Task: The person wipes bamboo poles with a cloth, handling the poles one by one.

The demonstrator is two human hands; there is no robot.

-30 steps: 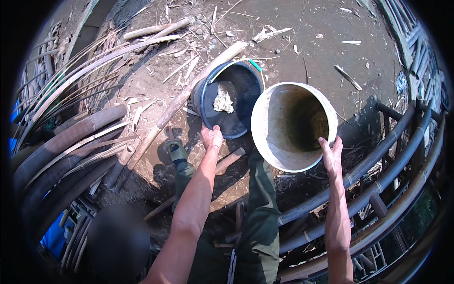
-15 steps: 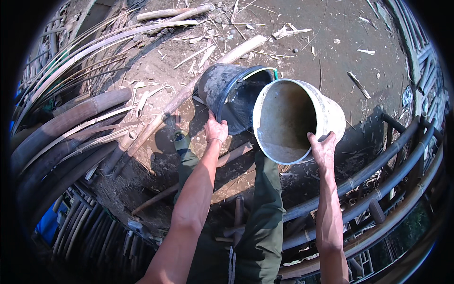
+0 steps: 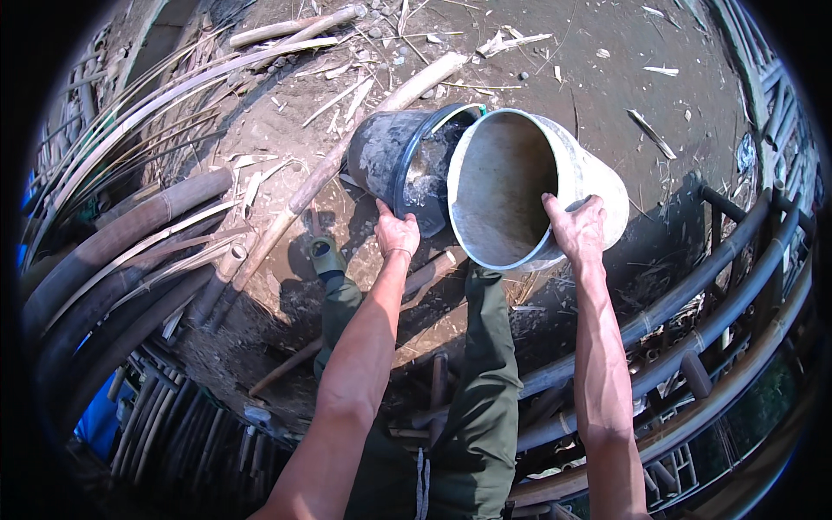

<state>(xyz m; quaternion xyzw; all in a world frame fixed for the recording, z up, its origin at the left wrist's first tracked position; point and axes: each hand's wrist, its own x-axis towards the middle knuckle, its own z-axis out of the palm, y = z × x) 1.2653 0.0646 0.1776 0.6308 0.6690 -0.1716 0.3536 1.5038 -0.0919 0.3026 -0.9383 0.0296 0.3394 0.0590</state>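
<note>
A black bucket (image 3: 371, 160) with a grey, dirt-smeared wall is tilted, its mouth toward the right. My left hand (image 3: 397, 232) grips its lower rim, fingers curled under the edge. Bright glints show inside, but I cannot tell what lies there. Right beside it is a whitish bucket (image 3: 600, 195), tipped with its mouth facing left and toward me. My right hand (image 3: 578, 227) clasps its near right rim, the thumb over the edge and the fingers along the outer wall. The inside of the whitish bucket looks brownish. Its rim overlaps the black bucket's mouth in view.
A long bamboo pole (image 3: 299, 195) lies diagonally on the dirt floor (image 3: 598, 87). Thick bamboo poles (image 3: 130, 230) and split strips are piled at the left. A bamboo rail frame (image 3: 685, 321) curves along the right. Wood scraps (image 3: 513, 43) litter the far ground.
The whitish bucket has shifted left and farther away, and more of its outer side shows. The inside of the black bucket shows brighter glints. Both hands keep their hold.
</note>
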